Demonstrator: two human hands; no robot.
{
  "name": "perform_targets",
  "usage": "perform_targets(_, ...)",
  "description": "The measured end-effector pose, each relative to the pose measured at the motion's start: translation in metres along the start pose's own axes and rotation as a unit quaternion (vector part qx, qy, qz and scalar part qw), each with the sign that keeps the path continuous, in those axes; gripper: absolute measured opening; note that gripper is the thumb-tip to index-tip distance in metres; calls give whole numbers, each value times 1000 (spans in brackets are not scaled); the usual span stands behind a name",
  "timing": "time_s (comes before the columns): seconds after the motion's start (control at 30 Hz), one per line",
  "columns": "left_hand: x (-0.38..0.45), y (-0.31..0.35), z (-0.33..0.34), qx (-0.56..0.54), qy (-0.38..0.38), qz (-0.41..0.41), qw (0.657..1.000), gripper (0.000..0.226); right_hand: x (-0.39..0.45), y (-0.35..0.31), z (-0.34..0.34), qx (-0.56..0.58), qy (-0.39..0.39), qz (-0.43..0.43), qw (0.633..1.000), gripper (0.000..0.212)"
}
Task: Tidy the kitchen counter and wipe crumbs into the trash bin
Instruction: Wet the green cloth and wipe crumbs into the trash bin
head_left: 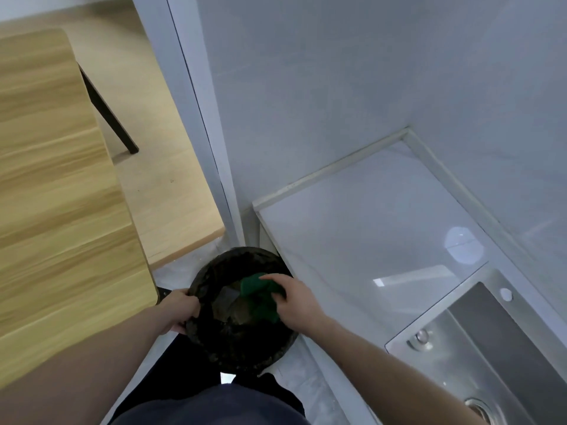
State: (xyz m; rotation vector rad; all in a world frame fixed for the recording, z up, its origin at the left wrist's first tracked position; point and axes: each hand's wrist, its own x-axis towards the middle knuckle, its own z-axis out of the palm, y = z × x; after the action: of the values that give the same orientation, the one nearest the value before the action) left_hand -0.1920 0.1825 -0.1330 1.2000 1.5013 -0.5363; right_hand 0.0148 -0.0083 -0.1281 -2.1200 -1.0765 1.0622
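Observation:
A round trash bin (245, 351) lined with a black bag stands on the floor at the left end of the white counter (368, 228). My left hand (181, 311) grips the bin's left rim. My right hand (294, 302) holds a green cloth (256, 289) over the bin's open mouth, close to the counter edge. Dark scraps lie inside the bin. The counter surface is glossy and bare, with light reflections on it.
A steel sink (478, 348) is set into the counter at the lower right. A wooden table (55, 210) fills the left side, with a dark leg (107, 111) on the wood floor behind it. White walls rise behind the counter.

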Motion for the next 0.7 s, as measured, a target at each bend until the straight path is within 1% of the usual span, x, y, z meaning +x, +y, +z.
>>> perform_targets(0.07,2,-3,0,-5,0,-1,1000,32,-9,2,-18,21,45,-3,999,48)
perform_targets(0.13,3,-4,1,-5,-2,0,1000,33,-12,6,-48,58,120,-4,991,49)
perform_targets(0.23,5,-3,2,5,5,-3,1000,32,-10,20,-106,99,237,18,966,50)
perform_targets(0.3,6,-2,2,14,7,-3,1000,32,-4,34,-145,94,303,40,948,50)
perform_targets(0.4,8,0,0,16,5,-6,1000,33,6,61,-198,61,377,69,922,50)
perform_targets(0.47,11,1,-1,19,0,-10,1000,34,14,81,-226,29,411,98,906,50)
perform_targets(0.53,15,0,-2,13,-3,-18,1000,36,22,100,-245,-9,428,130,894,50)
perform_targets(0.63,22,0,-4,10,-7,-31,999,40,37,125,-261,-26,422,178,889,47)
perform_targets(0.7,27,0,-5,13,-9,-34,999,41,52,139,-262,-25,399,211,892,43)
